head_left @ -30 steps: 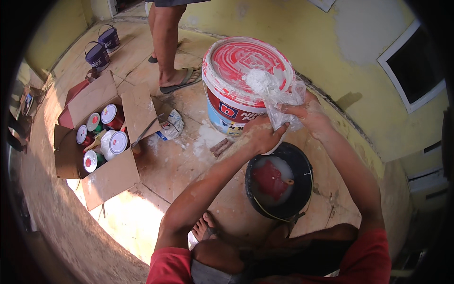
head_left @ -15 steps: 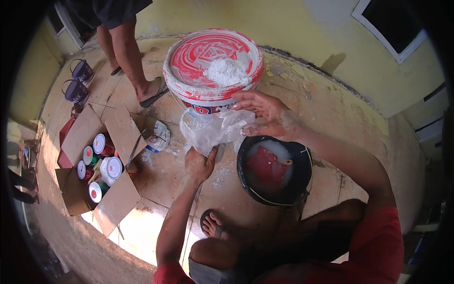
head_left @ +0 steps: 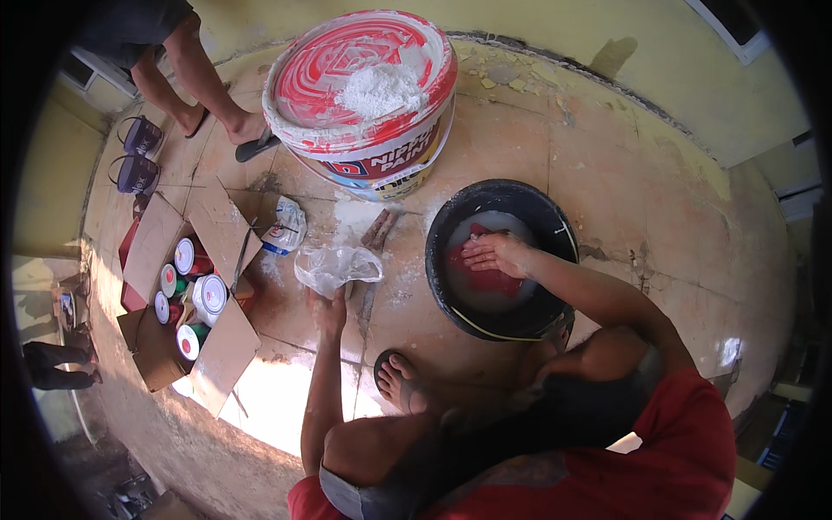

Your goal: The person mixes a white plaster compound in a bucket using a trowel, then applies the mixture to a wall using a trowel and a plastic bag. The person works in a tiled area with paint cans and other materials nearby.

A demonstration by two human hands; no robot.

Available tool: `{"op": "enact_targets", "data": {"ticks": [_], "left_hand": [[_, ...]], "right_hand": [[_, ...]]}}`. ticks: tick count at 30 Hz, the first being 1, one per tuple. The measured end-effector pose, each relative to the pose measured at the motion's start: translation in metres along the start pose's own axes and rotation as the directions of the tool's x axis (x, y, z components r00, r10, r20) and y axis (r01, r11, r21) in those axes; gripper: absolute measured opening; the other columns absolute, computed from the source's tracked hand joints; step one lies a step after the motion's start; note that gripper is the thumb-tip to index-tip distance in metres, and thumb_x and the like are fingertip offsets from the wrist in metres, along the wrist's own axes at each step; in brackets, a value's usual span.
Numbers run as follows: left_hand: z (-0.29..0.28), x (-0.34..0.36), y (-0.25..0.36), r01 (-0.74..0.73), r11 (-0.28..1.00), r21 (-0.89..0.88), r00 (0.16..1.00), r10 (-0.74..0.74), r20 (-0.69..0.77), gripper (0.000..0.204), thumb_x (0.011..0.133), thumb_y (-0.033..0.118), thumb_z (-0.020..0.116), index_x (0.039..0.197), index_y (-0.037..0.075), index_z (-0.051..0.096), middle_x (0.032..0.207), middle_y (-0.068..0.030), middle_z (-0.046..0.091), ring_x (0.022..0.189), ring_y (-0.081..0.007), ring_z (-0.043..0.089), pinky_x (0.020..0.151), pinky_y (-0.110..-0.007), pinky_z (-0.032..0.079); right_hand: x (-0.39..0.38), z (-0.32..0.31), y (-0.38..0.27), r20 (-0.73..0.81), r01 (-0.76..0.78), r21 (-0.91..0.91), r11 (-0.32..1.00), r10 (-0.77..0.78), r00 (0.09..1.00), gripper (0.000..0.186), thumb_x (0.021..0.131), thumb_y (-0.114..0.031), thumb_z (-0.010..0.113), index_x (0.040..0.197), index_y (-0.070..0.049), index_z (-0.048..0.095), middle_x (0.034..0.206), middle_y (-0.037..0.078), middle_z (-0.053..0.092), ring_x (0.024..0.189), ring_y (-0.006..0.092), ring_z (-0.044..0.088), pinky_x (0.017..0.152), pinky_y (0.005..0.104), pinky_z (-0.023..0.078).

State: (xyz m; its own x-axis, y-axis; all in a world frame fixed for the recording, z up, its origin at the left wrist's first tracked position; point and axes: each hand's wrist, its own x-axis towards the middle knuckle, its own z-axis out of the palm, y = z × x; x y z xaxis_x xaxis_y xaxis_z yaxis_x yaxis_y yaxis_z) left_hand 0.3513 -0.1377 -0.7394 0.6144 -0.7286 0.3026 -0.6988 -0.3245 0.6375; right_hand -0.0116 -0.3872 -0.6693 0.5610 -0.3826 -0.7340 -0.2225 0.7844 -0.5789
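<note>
My left hand (head_left: 327,312) is closed on the bottom of a clear plastic bag (head_left: 338,269), whose mouth spreads out above the fingers. My right hand (head_left: 501,254), fingers stretched out, is over a black bucket (head_left: 444,295) on the tiled floor. Cloudy whitish water (head_left: 511,224) fills its lower part, and a red flat piece (head_left: 487,279) lies in it, partly under my hand. Whether my fingers touch that piece I cannot tell. Beyond the bag stands a large paint pail (head_left: 381,160) with a red lid, smeared white, bearing a heap of white powder (head_left: 381,91).
An opened cardboard box (head_left: 227,368) on the left holds several paint cans (head_left: 210,295). Near it lie a crumpled white-blue packet (head_left: 284,227) and a brown stick-like piece (head_left: 379,230). Two purple pails (head_left: 137,175) and another person's legs (head_left: 204,74) are farther off.
My right hand has moved from beside the plastic bag to over the bucket. My left hand has lowered with the bag, away from the paint pail. The view has shifted.
</note>
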Motion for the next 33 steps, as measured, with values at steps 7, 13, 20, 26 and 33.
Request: {"op": "enact_targets", "data": {"ticks": [7,13,20,26,33], "left_hand": [[-0.107,0.039,0.16,0.293,0.856,0.426,0.745,-0.484,0.46,0.053,0.092,0.037,0.078,0.131,0.002,0.067,0.12,-0.0202,0.073,0.113,-0.0342,0.07,0.097,-0.046,0.053],[-0.061,0.061,0.23,0.709,0.575,-0.407,0.521,-0.039,0.853,0.048,0.111,0.038,0.053,0.134,-0.003,0.064,0.118,-0.0129,0.071,0.102,-0.0209,0.07,0.09,-0.034,0.057],[0.012,0.097,0.304,0.9,0.125,-0.417,0.432,-0.131,0.892,0.057,0.114,0.039,0.034,0.149,-0.004,0.047,0.148,-0.0227,0.053,0.136,-0.0323,0.053,0.12,-0.046,0.039],[0.008,0.11,0.309,0.894,-0.081,-0.44,0.428,-0.127,0.895,0.057,0.115,0.038,0.032,0.15,-0.005,0.044,0.148,-0.0219,0.053,0.137,-0.0342,0.051,0.119,-0.049,0.037],[0.029,0.076,0.296,0.92,-0.094,-0.38,0.356,-0.201,0.913,0.061,0.113,0.038,0.037,0.153,-0.008,0.039,0.155,-0.0276,0.045,0.142,-0.0374,0.047,0.12,-0.052,0.037]], "right_hand": [[0.042,-0.023,0.023,-0.117,0.032,0.16,0.987,-0.013,0.993,0.041,0.103,-0.034,0.059,0.126,-0.001,0.064,0.126,0.017,0.068,0.114,0.029,0.068,0.104,0.0448,0.054],[0.048,0.017,0.015,-0.292,-0.072,0.21,0.975,0.133,0.947,0.035,0.102,-0.035,0.057,0.121,-0.008,0.068,0.109,0.013,0.072,0.095,0.0283,0.07,0.085,0.0454,0.058],[0.024,-0.022,-0.01,-0.137,0.115,0.408,0.906,-0.064,0.988,0.034,0.101,-0.027,0.054,0.115,0.002,0.066,0.107,0.021,0.071,0.091,0.034,0.072,0.082,0.0469,0.062],[-0.081,0.076,-0.171,0.04,0.262,0.189,0.946,-0.274,0.961,0.032,0.1,-0.025,0.058,0.107,0.005,0.066,0.105,0.02,0.072,0.096,0.0326,0.073,0.088,0.0419,0.062],[-0.083,0.192,-0.314,0.08,0.484,-0.218,0.848,-0.479,0.874,0.029,0.097,-0.015,0.062,0.111,0.01,0.062,0.108,0.024,0.07,0.096,0.0362,0.075,0.081,0.0432,0.067]]}}
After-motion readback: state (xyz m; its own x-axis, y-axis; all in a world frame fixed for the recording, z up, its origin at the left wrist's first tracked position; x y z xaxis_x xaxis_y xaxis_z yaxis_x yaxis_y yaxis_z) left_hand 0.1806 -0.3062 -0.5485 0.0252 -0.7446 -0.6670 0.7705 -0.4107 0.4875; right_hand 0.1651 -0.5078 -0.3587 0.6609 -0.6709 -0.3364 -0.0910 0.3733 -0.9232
